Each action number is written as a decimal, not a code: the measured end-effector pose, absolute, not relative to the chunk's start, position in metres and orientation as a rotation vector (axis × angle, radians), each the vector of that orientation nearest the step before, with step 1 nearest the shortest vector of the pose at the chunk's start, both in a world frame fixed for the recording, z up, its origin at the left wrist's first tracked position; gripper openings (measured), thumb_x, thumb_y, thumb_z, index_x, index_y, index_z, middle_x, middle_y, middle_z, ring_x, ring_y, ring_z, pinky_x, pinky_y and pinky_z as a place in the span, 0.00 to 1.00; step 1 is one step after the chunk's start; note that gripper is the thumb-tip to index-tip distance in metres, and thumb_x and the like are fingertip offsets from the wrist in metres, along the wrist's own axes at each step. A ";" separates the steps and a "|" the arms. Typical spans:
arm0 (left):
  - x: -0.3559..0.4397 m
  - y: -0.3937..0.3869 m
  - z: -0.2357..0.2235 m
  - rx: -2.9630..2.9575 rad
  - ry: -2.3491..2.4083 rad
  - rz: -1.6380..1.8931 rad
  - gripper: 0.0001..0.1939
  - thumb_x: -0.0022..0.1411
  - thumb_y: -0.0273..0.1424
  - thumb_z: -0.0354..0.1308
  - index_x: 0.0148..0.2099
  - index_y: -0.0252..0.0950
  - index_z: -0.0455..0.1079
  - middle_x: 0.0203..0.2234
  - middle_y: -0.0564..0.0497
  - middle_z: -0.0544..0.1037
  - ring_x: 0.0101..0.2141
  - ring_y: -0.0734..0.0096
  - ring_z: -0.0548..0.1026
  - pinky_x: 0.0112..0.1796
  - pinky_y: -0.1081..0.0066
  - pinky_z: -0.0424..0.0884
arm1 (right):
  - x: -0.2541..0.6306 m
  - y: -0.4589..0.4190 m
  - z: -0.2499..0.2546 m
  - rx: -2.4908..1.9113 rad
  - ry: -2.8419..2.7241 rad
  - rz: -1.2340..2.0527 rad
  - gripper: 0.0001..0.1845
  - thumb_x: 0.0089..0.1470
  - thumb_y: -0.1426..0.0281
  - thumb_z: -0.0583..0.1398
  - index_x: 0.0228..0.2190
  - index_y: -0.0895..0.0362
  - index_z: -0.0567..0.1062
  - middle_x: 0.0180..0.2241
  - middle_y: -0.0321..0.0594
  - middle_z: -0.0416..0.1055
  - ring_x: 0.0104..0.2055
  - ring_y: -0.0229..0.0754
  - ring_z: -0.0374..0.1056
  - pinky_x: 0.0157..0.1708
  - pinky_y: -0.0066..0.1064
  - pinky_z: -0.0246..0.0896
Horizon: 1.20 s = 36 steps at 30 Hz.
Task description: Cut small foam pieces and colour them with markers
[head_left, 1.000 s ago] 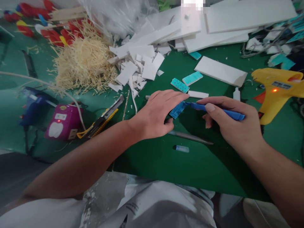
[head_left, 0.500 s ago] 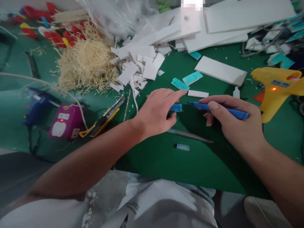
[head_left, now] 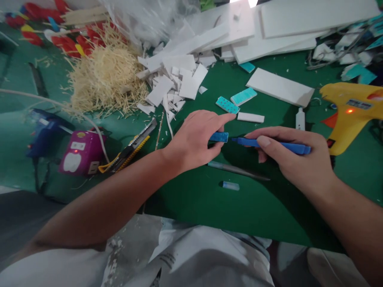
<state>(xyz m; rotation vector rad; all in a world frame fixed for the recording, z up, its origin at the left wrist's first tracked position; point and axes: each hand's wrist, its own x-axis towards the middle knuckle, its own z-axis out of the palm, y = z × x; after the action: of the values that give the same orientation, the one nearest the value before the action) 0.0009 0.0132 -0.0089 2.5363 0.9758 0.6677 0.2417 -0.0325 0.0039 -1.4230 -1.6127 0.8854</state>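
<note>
Between thumb and fingers, my left hand [head_left: 199, 135] grips a small blue-coloured foam strip [head_left: 219, 137]; its left part is hidden under the hand. My right hand [head_left: 295, 149] is closed round a blue marker pen [head_left: 278, 146], whose dark tip points left, just short of the strip's right end. Beyond the hands lie a turquoise strip with dark dots [head_left: 227, 105], a plain turquoise strip [head_left: 243, 96] and a narrow white strip [head_left: 250, 117]. Nearer me are a clear pen cap [head_left: 231, 185] and a slim grey pointed tool [head_left: 236, 170].
A yellow glue gun [head_left: 350, 115] with a lit red light stands at right, beside a small white tube [head_left: 300, 119]. At left are utility knives [head_left: 128, 149], a purple power adapter [head_left: 82, 153] and a blue glue gun [head_left: 44, 131]. White foam scraps [head_left: 176, 81] and wood shavings [head_left: 107, 75] lie behind.
The blue strip has turned from slanted to nearly level in my left hand. The marker tip came off the strip, drew back right, then moved slightly left and down.
</note>
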 end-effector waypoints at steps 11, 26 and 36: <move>0.003 0.011 -0.007 2.504 0.998 0.620 0.22 0.69 0.27 0.55 0.64 0.34 0.67 0.43 0.47 0.81 0.48 0.60 0.76 0.52 0.61 0.68 | 0.241 -0.032 0.002 -1.471 -1.615 0.887 0.09 0.58 0.59 0.68 0.33 0.49 0.87 0.18 0.34 0.73 0.18 0.35 0.64 0.16 0.27 0.57; 0.004 0.012 -0.007 2.497 0.996 0.601 0.22 0.69 0.27 0.54 0.64 0.32 0.67 0.43 0.46 0.80 0.48 0.59 0.75 0.52 0.59 0.68 | 0.240 -0.032 0.005 -1.464 -1.599 0.937 0.08 0.58 0.61 0.68 0.32 0.49 0.87 0.18 0.34 0.74 0.18 0.34 0.65 0.16 0.26 0.57; 0.004 -0.005 0.016 2.705 0.766 0.899 0.09 0.72 0.36 0.58 0.43 0.37 0.75 0.41 0.46 0.81 0.47 0.59 0.76 0.49 0.59 0.71 | 0.233 -0.029 0.024 -1.540 -1.393 0.988 0.12 0.56 0.56 0.69 0.29 0.51 0.84 0.21 0.35 0.75 0.19 0.37 0.67 0.21 0.31 0.65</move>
<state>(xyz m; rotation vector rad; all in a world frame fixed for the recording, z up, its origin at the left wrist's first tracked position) 0.0044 -0.0051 0.0155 2.7049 0.7661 0.8995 0.2328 -0.0288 0.0244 -1.5398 -1.3928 0.9877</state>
